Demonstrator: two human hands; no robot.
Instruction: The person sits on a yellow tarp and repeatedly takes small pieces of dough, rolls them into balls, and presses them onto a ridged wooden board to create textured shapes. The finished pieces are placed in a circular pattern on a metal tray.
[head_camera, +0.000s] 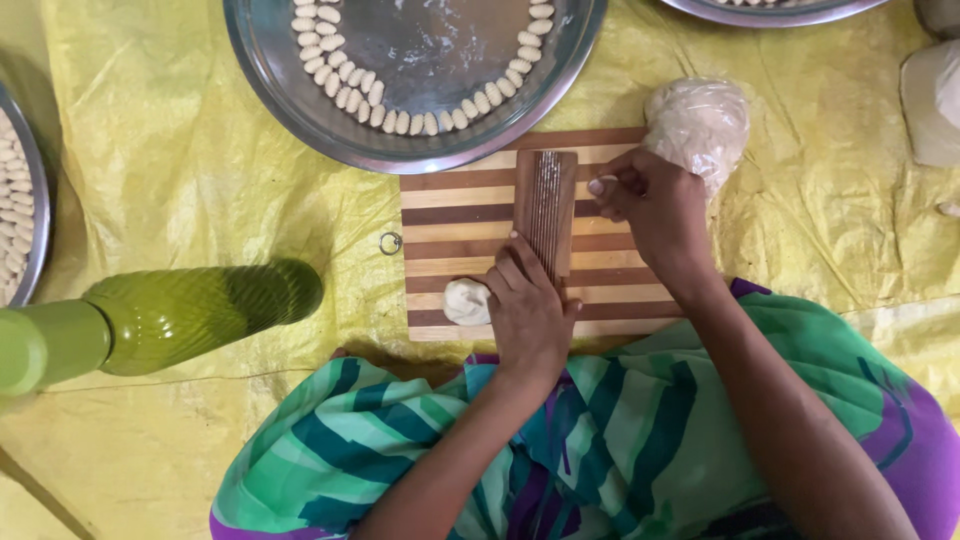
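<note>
On the striped board (450, 215), seen from the head camera, a small ridged paddle (545, 205) lies lengthwise, and both hands work at it. The left hand (528, 315) rests on the paddle's near end, fingers (512, 268) flat and spread, pinning it down without closing round anything. Just beside that hand, touching its thumb side, sits a small dough lump (466, 301) on the board's near left part. The right hand (655, 205) is at the paddle's right edge with its fingers (605, 186) pinched nearly closed on a tiny pale bit of dough; how firmly it is held cannot be told. Behind that hand a larger dough ball (698, 120) in clear wrap lies at the board's far right corner. Beyond the board a steel tray (290, 105) carries a curved row of ridged pieces (400, 120), and a green bottle (150, 320) lies to the left on the yellow sheet (170, 170). As a judgement: the paddle is only pressed, not clamped, so a hard push could make it skid on the board; the tiny bit could smear or stick in the ridges if pressed too heavily; and the unwrapped lump may dry out.
</note>
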